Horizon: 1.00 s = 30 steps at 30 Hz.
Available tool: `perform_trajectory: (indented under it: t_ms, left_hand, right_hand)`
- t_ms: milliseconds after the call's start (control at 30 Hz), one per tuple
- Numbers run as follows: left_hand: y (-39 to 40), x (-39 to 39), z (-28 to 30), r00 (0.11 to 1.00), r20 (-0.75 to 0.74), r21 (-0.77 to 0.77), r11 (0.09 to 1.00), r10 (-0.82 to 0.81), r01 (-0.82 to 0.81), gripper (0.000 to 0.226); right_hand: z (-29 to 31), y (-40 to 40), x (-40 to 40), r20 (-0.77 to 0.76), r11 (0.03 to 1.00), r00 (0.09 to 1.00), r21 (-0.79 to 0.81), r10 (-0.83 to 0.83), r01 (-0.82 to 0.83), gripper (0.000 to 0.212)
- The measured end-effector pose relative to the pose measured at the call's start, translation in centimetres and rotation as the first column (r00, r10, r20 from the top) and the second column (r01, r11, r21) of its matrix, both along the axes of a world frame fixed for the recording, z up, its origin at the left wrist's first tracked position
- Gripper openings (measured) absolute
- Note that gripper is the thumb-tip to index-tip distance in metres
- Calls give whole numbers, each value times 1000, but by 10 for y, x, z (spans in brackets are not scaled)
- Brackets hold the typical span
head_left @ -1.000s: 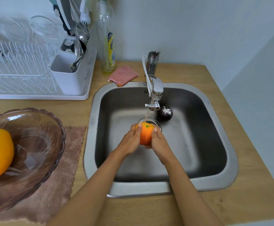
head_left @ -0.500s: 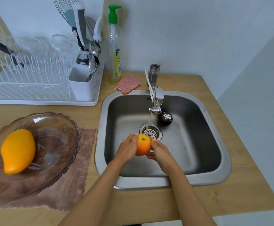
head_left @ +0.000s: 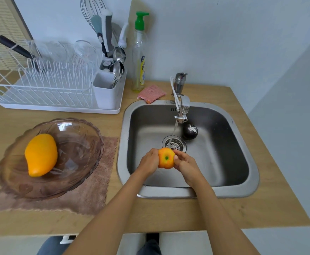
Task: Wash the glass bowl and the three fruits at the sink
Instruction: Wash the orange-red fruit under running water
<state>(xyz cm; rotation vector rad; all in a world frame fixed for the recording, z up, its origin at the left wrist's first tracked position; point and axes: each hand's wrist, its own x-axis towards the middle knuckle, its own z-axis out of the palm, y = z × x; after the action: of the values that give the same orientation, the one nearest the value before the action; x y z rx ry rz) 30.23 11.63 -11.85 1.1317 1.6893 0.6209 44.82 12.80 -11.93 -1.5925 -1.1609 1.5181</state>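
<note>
Both hands hold an orange-red apple point(head_left: 166, 158) over the steel sink point(head_left: 250, 183), just in front of the drain. My left hand point(head_left: 148, 162) cups its left side and my right hand point(head_left: 186, 165) its right side. Water runs from the faucet point(head_left: 181, 107) onto the drain behind the apple. A dark round fruit point(head_left: 190, 131) lies in the sink, behind and right of the drain. On the counter to the left, the tinted glass bowl point(head_left: 80, 144) rests on a brown cloth and holds a yellow mango point(head_left: 41, 157).
A white dish rack point(head_left: 45, 92) with glasses and a utensil holder point(head_left: 105, 89) stands at the back left. A dish soap bottle point(head_left: 139, 56) and a pink sponge cloth point(head_left: 151, 92) sit behind the sink. The brown cloth point(head_left: 95, 196) lies under the bowl.
Both hands have drawn the apple back toward me, out from under the water stream. The camera has tilted up, showing more of the rack and wall.
</note>
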Motion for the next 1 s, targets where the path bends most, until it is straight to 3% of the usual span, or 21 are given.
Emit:
perform_trajectory:
  t_ms: [300,467,867,933,1000]
  left_hand:
    - [1,-1,-3,998,-55,1,1000,-13,13,41]
    - [-4,2,6,996,68,-11,998,56,-55,49]
    - [-24,-13,25,990,100,122,987,96,-108,32]
    - [-28,-22,34,988,95,157,978,121,-135,34]
    - [-30,-36,47,985,80,205,964,155,-168,35]
  right_hand:
    - [0,1,-2,23,999,1000,-41,11,-10,22]
    - [9,-2,-2,70,995,994,-62,-80,84,28]
    - [32,-19,-16,87,988,985,52,-147,143,35]
    - [40,-23,-25,53,989,990,80,-128,124,26]
    - [51,-25,-37,35,991,997,124,-64,59,31]
